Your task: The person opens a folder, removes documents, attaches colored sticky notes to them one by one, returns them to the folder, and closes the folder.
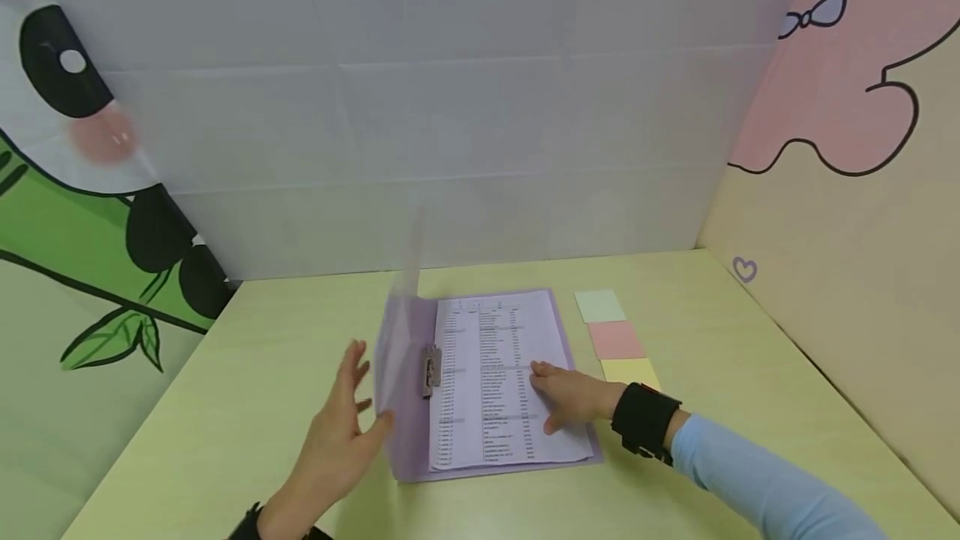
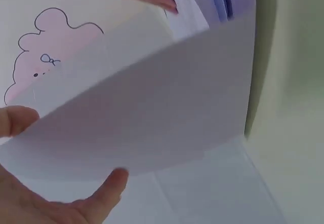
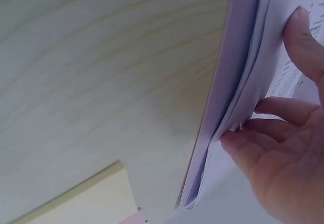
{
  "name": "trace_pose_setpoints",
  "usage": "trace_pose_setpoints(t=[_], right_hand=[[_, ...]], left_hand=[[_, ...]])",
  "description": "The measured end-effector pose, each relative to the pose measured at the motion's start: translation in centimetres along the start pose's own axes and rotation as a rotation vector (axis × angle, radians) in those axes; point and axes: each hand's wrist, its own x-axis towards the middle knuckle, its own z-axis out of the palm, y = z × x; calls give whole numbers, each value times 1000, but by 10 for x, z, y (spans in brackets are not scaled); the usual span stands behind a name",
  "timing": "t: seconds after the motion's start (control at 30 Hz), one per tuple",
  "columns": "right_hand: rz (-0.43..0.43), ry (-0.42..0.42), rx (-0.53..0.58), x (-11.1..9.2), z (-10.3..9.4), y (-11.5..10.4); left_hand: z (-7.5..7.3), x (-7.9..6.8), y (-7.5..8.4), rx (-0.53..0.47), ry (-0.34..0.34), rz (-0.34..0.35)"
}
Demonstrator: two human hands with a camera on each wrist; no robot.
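Note:
A purple clipboard folder [image 1: 411, 432] lies on the table with a metal clip [image 1: 431, 371] along its left side. Printed sheets [image 1: 495, 432] lie on it under the clip. Its thin cover [image 1: 392, 348] stands raised at the left, filling much of the left wrist view as a pale sheet [image 2: 167, 97]. My left hand [image 1: 330, 440] is beside this cover, fingers spread, thumb at its edge; whether it touches is unclear. My right hand [image 1: 573, 397] rests on the sheets near their right edge. In the right wrist view its fingertips [image 3: 230, 138] touch the sheets' edge.
To the right of the folder, a pale green sticky pad [image 1: 599, 306], a pink one [image 1: 616, 340] and a yellow one [image 1: 632, 372] lie in a column. A white panel [image 1: 465, 123] stands behind the table [image 1: 277, 357], with decorated walls at both sides.

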Motion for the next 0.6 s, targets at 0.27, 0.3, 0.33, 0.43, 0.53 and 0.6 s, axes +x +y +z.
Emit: trace_pose_setpoints(t=[0.27,0.3,0.33,0.43,0.53,0.6], right_hand=[[1,5,-1,-2,0,0],[2,6,1,-2,0,0],[4,6,3,-2,-1,1],[2,8,6,-3,-1,1],[-8,10,29,-3,0,3],[-16,10,45,-3,1,2]], left_hand=[[-27,13,-15,631,651,758],[-28,14,-15,683,683,806],[-30,15,-15,735,697,825],[-36,14,-16,798,682,815],[-40,11,-20,798,654,752],[-44,7,-24,795,641,697]])
